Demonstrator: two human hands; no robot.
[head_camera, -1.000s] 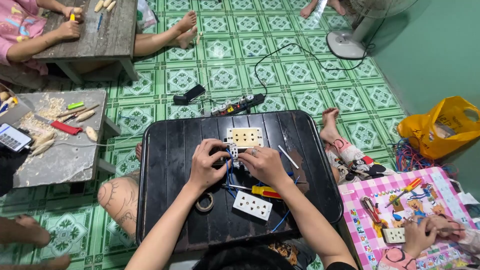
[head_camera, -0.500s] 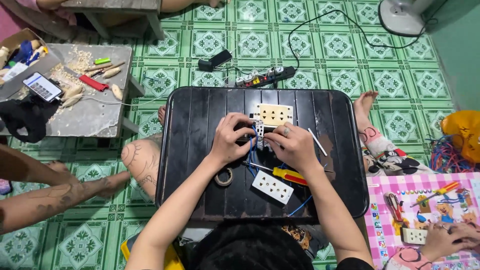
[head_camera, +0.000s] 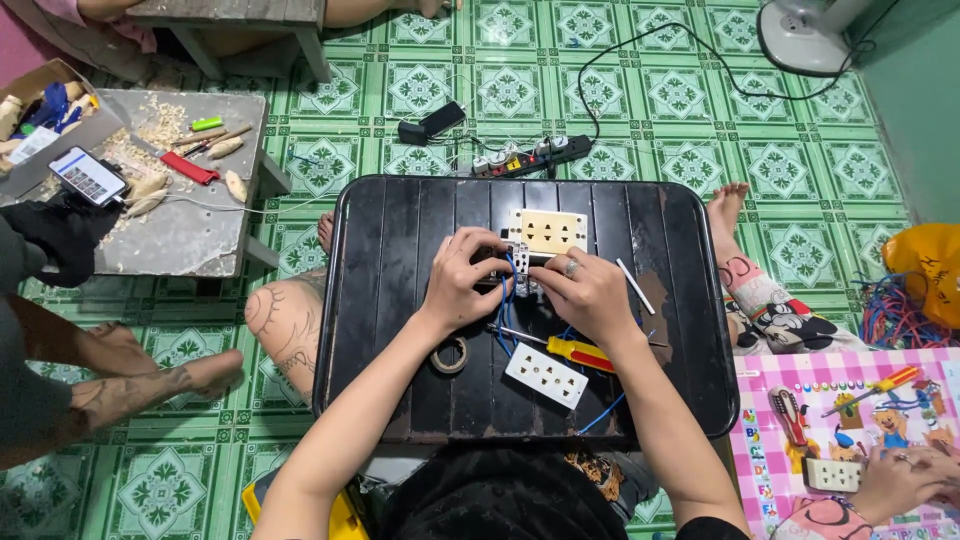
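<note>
We're at the black slatted surface (head_camera: 400, 300), both hands meeting over a small grey socket module (head_camera: 517, 262) with blue wires (head_camera: 508, 300) running out of it, right at the near edge of the cream socket plate (head_camera: 547, 232). Left hand (head_camera: 462, 283): fingers curled and pinching the module from its left. Right hand (head_camera: 585, 290), ring on one finger: fingers bent down on the module's right side; we can't tell if they pinch the wire or the housing. Progress, as a judgement: wiring looks mid-way, since the blue leads are attached at the module but hang loose toward us, and the white socket plate (head_camera: 546, 374) lies separate near the body, untouched. Yellow-and-red screwdriver (head_camera: 578, 351) lies flat just under the right wrist, tape roll (head_camera: 449, 354) under the left wrist, neither in hand. Labels and packages: pink printed mat (head_camera: 800, 385) with cartoon pictures at right, where another person's hand (head_camera: 900, 478) rests, yellow bag (head_camera: 930, 270) at far right, black power strip (head_camera: 530, 157) on the green tiled floor (head_camera: 600, 90) beyond the surface.
</note>
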